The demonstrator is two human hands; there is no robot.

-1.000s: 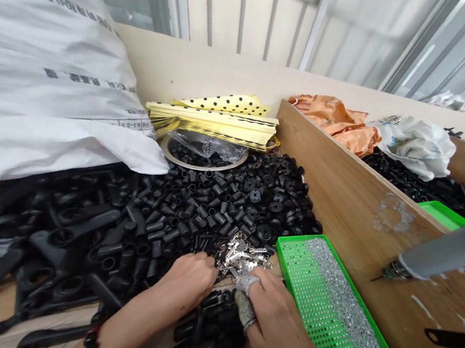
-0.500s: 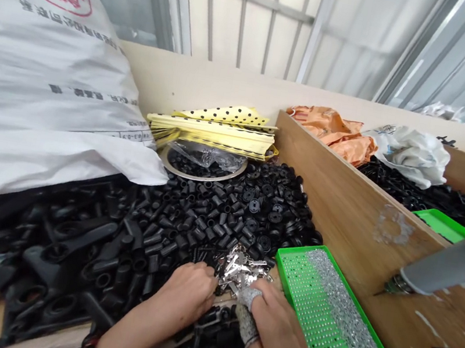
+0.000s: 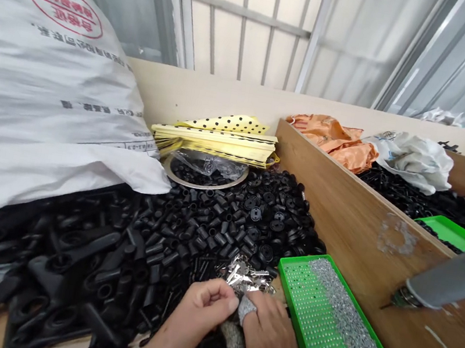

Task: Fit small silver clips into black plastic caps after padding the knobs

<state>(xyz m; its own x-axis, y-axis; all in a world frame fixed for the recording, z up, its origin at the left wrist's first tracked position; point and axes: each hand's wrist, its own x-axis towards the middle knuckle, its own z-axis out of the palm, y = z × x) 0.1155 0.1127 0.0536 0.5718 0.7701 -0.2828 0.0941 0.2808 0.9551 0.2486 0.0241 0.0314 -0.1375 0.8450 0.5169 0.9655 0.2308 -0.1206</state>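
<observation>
My left hand (image 3: pixel 201 313) is curled in a pinch at the bottom centre, its fingertips pressed against the grey fabric cot on a finger of my right hand (image 3: pixel 271 345). What the pinch holds is hidden. My right hand lies fingers together beside it, touching the left. Just beyond both hands sits a small heap of shiny metal clips (image 3: pixel 248 275). Black plastic tubes (image 3: pixel 202 222) and round black caps (image 3: pixel 270 215) are piled behind that, with long black handle parts (image 3: pixel 69 254) to the left.
A green perforated tray (image 3: pixel 304 303) with a strip of small silver screws lies at my right. A wooden divider (image 3: pixel 342 203) borders it; a grey power screwdriver (image 3: pixel 444 284) hangs over it. A large white sack (image 3: pixel 45 103), a metal bowl (image 3: pixel 206 171) and yellow dotted paper (image 3: pixel 221 134) stand behind.
The view tilted up, so both hands sit lower in the picture. My left hand drew back from the metal clips and closed its fingertips against the covered finger of my right hand.
</observation>
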